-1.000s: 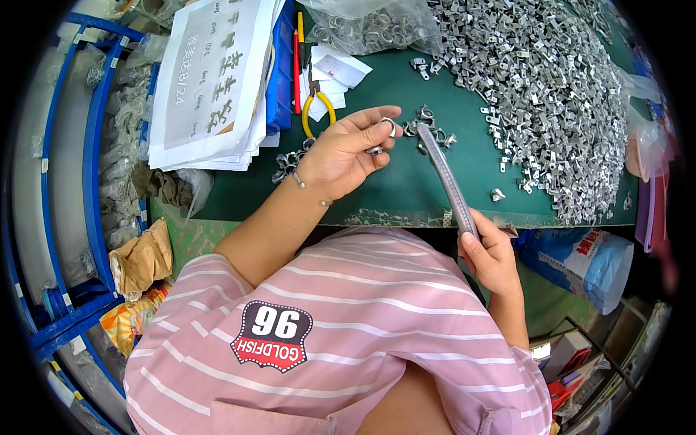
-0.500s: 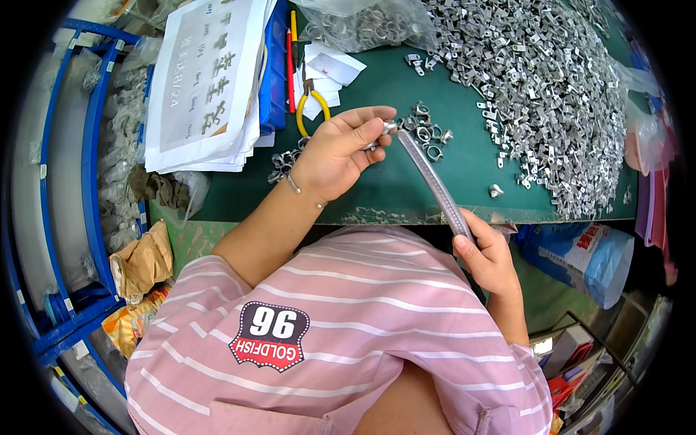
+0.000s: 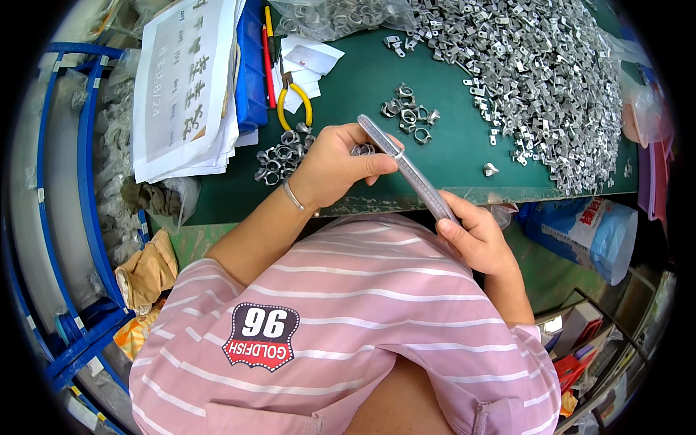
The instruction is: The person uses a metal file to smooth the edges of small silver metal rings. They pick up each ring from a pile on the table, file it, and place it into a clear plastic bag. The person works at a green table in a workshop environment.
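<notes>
My right hand (image 3: 475,235) grips the thick end of a grey ring mandrel (image 3: 424,187), a tapered stick with markings that points up and left. Around the mandrel, partway along, sits a small silver ring (image 3: 399,154). My left hand (image 3: 337,163) is closed at that ring, thumb and fingers against it. More silver rings (image 3: 364,149) show behind the left thumb; whether they are in the palm or on the table I cannot tell. One group of rings (image 3: 272,163) lies left of my left wrist, another group (image 3: 408,114) beyond the mandrel.
A large heap of small metal tabs (image 3: 522,80) covers the green table's (image 3: 435,72) right side, with a single ring (image 3: 491,170) near the front edge. Yellow-handled pliers (image 3: 309,109), a red pen (image 3: 269,76), a blue bin (image 3: 252,90) and stacked papers (image 3: 163,101) lie left.
The ring has gone from my left fingertips beyond the mandrel's thin tip to partway down the stick. The mandrel has moved up and left relative to my left hand.
</notes>
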